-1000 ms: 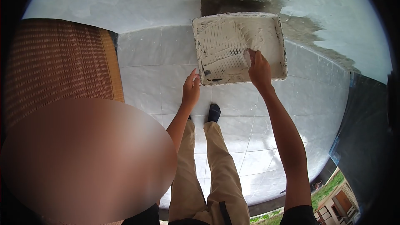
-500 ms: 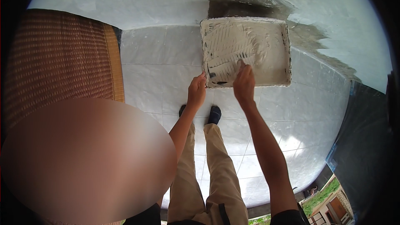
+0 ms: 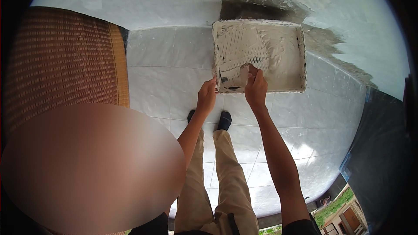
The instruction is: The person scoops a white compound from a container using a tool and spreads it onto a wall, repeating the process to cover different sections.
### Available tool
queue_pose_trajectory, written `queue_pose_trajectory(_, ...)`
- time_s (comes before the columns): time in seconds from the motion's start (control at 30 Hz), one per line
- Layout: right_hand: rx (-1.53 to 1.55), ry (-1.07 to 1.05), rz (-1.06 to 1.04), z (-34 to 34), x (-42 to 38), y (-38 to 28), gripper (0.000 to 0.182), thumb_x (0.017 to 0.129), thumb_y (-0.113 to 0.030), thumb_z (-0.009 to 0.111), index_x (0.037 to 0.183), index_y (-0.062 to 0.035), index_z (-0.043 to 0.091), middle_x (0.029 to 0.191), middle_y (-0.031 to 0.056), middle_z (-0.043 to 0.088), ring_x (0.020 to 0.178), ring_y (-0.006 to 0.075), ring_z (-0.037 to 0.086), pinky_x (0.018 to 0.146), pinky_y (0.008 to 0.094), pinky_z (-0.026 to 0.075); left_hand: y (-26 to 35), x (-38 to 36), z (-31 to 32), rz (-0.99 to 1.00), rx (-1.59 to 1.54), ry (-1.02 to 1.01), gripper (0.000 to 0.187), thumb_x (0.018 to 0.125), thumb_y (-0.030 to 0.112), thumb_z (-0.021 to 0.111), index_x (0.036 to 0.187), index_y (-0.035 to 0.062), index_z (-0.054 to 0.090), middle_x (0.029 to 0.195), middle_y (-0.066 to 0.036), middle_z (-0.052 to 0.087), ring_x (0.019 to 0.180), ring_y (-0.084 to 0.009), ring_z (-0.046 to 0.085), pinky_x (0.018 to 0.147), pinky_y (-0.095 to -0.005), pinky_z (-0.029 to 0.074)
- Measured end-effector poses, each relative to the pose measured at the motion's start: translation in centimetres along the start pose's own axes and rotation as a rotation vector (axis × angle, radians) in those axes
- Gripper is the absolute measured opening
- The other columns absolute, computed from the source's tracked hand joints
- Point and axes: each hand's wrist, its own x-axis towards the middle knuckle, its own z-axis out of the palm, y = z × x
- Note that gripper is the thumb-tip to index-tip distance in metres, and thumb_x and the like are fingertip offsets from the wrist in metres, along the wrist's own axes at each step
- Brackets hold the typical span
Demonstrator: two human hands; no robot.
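My left hand [image 3: 207, 96] is closed on the near left corner of a paint tray [image 3: 304, 67] and holds it out in front of me. The tray is wide and rectangular, its rim crusted with dried paint. A thick cream-coloured paste [image 3: 285, 52] covers most of its ribbed bottom. In my right hand [image 3: 256, 90] is what looks like a putty knife [image 3: 244, 74], its blade smeared with the same paste. The blade lies low in the tray near its front edge; my fingers hide most of the handle.
A pale wall [image 3: 130, 0] with a dark, bare patch [image 3: 252, 11] rises behind the tray. Grey tiles [image 3: 170, 52] cover the floor around my feet [image 3: 224, 121]. To the left is a brown woven mat [image 3: 69, 56]; dark sheeting [image 3: 379, 148] hangs on the right.
My right hand has turned and drawn slightly back towards me, so more of the knife's blade shows. The tray has shifted a little to the right in view.
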Motion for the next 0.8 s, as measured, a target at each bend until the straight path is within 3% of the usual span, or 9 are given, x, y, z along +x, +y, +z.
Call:
queue_pose_trajectory(0.1, -0.038, -0.040, 0.114, 0.5, -0.1, -0.3, 0.010, 0.088, 0.002, 0.050, 0.096, 0.0041, 0.045, 0.091, 0.0272, 0.061, 0.085, 0.0451, 0.060, 0.068, 0.0478, 0.046, 0.1, 0.1, -0.1, -0.005, -0.034, -0.005, 0.043, 0.100, 0.025, 0.034, 0.135, 0.0025, 0.045, 0.126, -0.016, 0.051, 0.107, -0.0218, 0.055, 0.093, -0.0341, 0.046)
queue_pose_trajectory(0.23, 0.029, 0.014, -0.001, 1.9, -1.1, -1.4, 0.011, 0.088, 0.001, 0.050, 0.096, 0.0038, 0.044, 0.090, 0.0282, 0.061, 0.085, 0.0453, 0.060, 0.068, 0.0490, 0.046, -0.3, 0.2, -0.1, -0.010, -0.005, -0.014, 0.044, 0.100, 0.027, 0.034, 0.135, 0.0024, 0.045, 0.126, -0.016, 0.051, 0.108, -0.0220, 0.055, 0.093, -0.0342, 0.046)
queue_pose_trajectory(0.3, -0.059, -0.062, 0.154, 2.3, -1.4, -2.0, 0.011, 0.088, 0.000, 0.049, 0.097, 0.0038, 0.043, 0.091, 0.0284, 0.061, 0.084, 0.0457, 0.060, 0.068, 0.0494, 0.046, -0.3, 0.2, 0.1, 0.028, -0.018, 0.066, 0.038, 0.101, 0.025, 0.038, 0.124, 0.0006, 0.055, 0.101, -0.007, 0.057, 0.091, -0.0124, 0.056, 0.082, -0.0286, 0.050)
queue_pose_trajectory(0.33, -0.060, -0.063, 0.155, 2.6, -1.6, -2.1, 0.011, 0.088, 0.000, 0.049, 0.097, 0.0038, 0.043, 0.091, 0.0284, 0.061, 0.084, 0.0457, 0.060, 0.068, 0.0494, 0.046, -0.2, 0.2, 0.1, 0.027, -0.019, 0.066, 0.038, 0.101, 0.025, 0.038, 0.124, 0.0006, 0.055, 0.101, -0.007, 0.057, 0.091, -0.0124, 0.056, 0.082, -0.0286, 0.050)
queue_pose_trajectory(0.4, -0.024, -0.050, 0.057, 3.6, -2.1, -2.4, 0.011, 0.089, -0.002, 0.048, 0.097, 0.0041, 0.043, 0.093, 0.0282, 0.061, 0.083, 0.0461, 0.059, 0.068, 0.0500, 0.046, -0.1, 0.2, -0.1, -0.026, -0.057, -0.003, 0.045, 0.100, 0.030, 0.036, 0.133, 0.0015, 0.047, 0.124, -0.017, 0.052, 0.106, -0.0226, 0.057, 0.093, -0.0344, 0.047)
queue_pose_trajectory(0.47, 0.082, 0.002, 0.003, 4.4, -2.5, -2.8, 0.011, 0.089, -0.002, 0.048, 0.096, 0.0038, 0.043, 0.095, 0.0282, 0.061, 0.084, 0.0462, 0.059, 0.069, 0.0500, 0.046, -0.1, 0.4, -0.3, -0.032, -0.058, -0.008, 0.046, 0.100, 0.031, 0.036, 0.132, 0.0009, 0.047, 0.124, -0.017, 0.052, 0.105, -0.0226, 0.057, 0.093, -0.0346, 0.046)
queue_pose_trajectory(0.53, 0.019, -0.096, 0.100, 4.4, -2.7, -3.7, 0.012, 0.089, -0.002, 0.047, 0.098, 0.0044, 0.044, 0.097, 0.0284, 0.061, 0.087, 0.0455, 0.060, 0.070, 0.0493, 0.047, 0.1, 0.5, -0.3, -0.038, -0.057, -0.013, 0.046, 0.100, 0.032, 0.036, 0.132, 0.0004, 0.047, 0.124, -0.017, 0.052, 0.104, -0.0227, 0.057, 0.094, -0.0347, 0.046)
queue_pose_trajectory(0.67, 0.024, -0.067, 0.127, 4.6, -2.4, -4.5, 0.012, 0.089, 0.000, 0.047, 0.100, 0.0045, 0.046, 0.097, 0.0282, 0.061, 0.087, 0.0446, 0.060, 0.070, 0.0485, 0.048, 0.5, 0.4, -0.4, -0.082, -0.085, -0.021, 0.049, 0.099, 0.035, 0.037, 0.132, -0.0001, 0.047, 0.126, -0.017, 0.052, 0.105, -0.0229, 0.057, 0.094, -0.0346, 0.045)
queue_pose_trajectory(0.8, 0.094, -0.007, 0.152, 4.7, -2.2, -3.0, 0.012, 0.087, -0.003, 0.051, 0.097, 0.0051, 0.048, 0.090, 0.0268, 0.063, 0.081, 0.0424, 0.062, 0.069, 0.0465, 0.048, 0.3, 0.4, -0.2, -0.097, -0.077, -0.014, 0.049, 0.099, 0.037, 0.037, 0.130, -0.0001, 0.048, 0.127, -0.017, 0.052, 0.105, -0.0229, 0.056, 0.094, -0.0350, 0.045)
